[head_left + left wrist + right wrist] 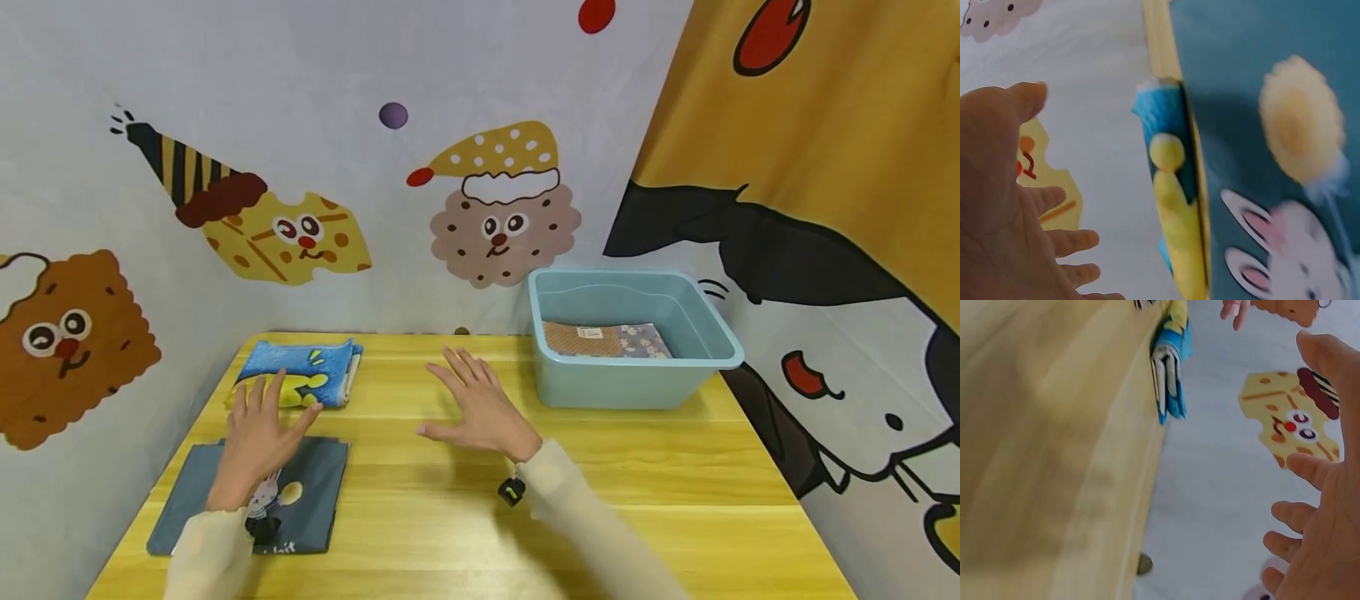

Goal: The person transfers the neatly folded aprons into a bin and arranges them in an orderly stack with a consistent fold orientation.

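Note:
My left hand (260, 442) hovers with spread fingers over a folded dark grey-blue cloth (315, 492), which carries a printed rabbit and a round yellowish shape. Its fingertips overlap the lower edge of a folded blue and yellow cloth (292, 362) in the head view. In the left wrist view the rabbit print (1297, 250) shows close beside the hand. Spread out above the middle of the table, my right hand (480, 408) holds nothing. From the right wrist view, the layered end of the blue cloth (1169, 381) is visible beyond it.
A light blue plastic bin (622, 383) stands at the table's back right. Inside it lies a folded brown and grey floral cloth (607, 340). The wooden table (420, 533) meets a cartoon-printed curtain (465, 50) along its back edge.

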Demonstrator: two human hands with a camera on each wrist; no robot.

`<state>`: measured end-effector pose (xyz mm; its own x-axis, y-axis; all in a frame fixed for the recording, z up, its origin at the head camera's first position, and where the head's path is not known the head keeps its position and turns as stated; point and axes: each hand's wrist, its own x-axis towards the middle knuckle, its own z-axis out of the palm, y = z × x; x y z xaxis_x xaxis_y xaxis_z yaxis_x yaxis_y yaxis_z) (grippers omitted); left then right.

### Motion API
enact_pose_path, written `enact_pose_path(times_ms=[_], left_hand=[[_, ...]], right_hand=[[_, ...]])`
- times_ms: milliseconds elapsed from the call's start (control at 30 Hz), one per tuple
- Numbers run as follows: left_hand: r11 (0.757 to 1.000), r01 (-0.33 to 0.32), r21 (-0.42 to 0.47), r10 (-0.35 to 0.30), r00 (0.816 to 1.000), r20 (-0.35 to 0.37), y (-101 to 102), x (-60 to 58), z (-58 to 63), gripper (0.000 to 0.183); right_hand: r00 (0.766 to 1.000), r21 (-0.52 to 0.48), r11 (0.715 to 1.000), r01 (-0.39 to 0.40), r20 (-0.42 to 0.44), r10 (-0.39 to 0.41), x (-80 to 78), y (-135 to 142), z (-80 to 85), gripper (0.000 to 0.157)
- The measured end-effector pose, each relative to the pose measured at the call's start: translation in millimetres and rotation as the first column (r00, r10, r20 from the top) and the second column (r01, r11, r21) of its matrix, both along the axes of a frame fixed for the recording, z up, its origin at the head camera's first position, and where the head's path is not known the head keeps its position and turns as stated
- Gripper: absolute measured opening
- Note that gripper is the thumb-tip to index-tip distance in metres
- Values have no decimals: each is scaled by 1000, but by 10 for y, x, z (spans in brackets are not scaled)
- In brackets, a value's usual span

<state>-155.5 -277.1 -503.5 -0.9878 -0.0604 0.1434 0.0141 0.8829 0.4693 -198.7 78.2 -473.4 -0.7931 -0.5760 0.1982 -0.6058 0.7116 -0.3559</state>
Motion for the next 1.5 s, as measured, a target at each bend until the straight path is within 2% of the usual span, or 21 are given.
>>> enact_pose_path(times_ms=[233,367,600,800,1000,1200,1500], left_hand=[[1000,-13,-18,15,997,76,-208,180,-99,96],[998,-38,-46,45,987,151,-318,283,-132,103],[994,-52,-92,71,972,223,-480,409,-173,103],[988,-57,-141,100,940,325,-569,444,-171,105],[987,-42,-157,95,935,343,-575,441,-205,104],[988,-60,-144,111,919,379,-583,434,-252,109],[992,-65,-106,105,897,429,-592,386,-279,110]], right_hand=[[997,44,997,-66,37,65,67,-299,-149,91],[992,64,991,-114,64,110,116,-483,-238,88],[977,104,975,-197,110,185,200,-806,-352,85],[955,127,952,-278,142,259,288,-1066,-454,85],[942,194,925,-326,146,302,361,-1245,-566,85],[923,254,889,-382,158,351,427,-1408,-659,82],[933,332,872,-361,122,339,528,-1531,-739,75]])
